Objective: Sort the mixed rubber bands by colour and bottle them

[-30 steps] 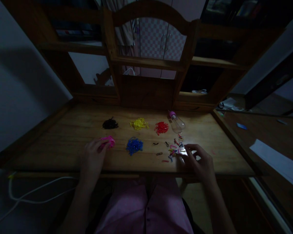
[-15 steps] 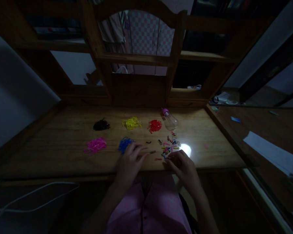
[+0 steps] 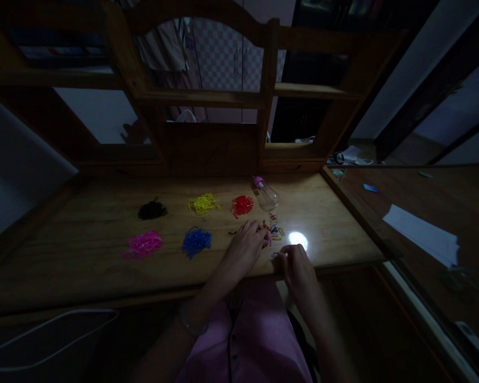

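Dim desk (image 3: 85,223): left hand (image 3: 247,244), grip unclear, partly hides mixed clips (image 3: 274,230); right hand (image 3: 299,264) pinches a small clip (image 3: 275,255).

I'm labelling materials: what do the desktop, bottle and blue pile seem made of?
Desktop: wood, apparently varnished, with visible grain and a bright reflection. Bottle: glossy, transparent plastic or glass; the desktop shows through. Blue pile: plastic or coated wire, perhaps, given its even colour; finish unclear at this size.
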